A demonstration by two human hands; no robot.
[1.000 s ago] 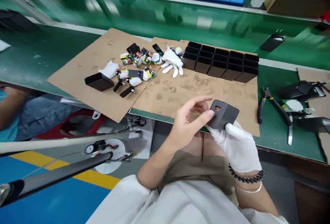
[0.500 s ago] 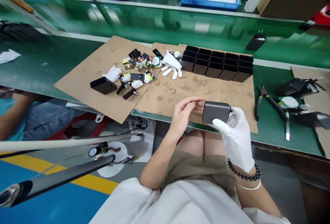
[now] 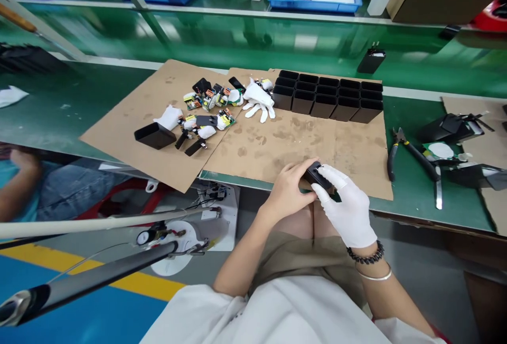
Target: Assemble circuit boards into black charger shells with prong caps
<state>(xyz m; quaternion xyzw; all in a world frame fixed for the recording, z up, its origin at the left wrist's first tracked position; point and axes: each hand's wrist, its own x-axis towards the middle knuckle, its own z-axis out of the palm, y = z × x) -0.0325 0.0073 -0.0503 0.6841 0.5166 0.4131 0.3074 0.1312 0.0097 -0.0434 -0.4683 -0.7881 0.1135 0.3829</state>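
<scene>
Both my hands close around a small dark grey charger block [image 3: 314, 174] at the near edge of the cardboard sheet [image 3: 277, 138]. My bare left hand [image 3: 288, 192] wraps its left side, fingers curled. My right hand [image 3: 345, 208], in a white glove, covers its top and right side. Most of the block is hidden between them.
A block of empty black casings [image 3: 328, 97] stands at the back of the cardboard. Circuit boards, small parts and a white glove [image 3: 256, 97] lie at left with one loose casing [image 3: 154, 135]. Pliers [image 3: 412, 156] rest on the green table at right. Another person's arm [image 3: 19, 175] is at far left.
The block was held up and turned between my hands, its port face showing; now both hands have come down and closed over it at the cardboard's near edge.
</scene>
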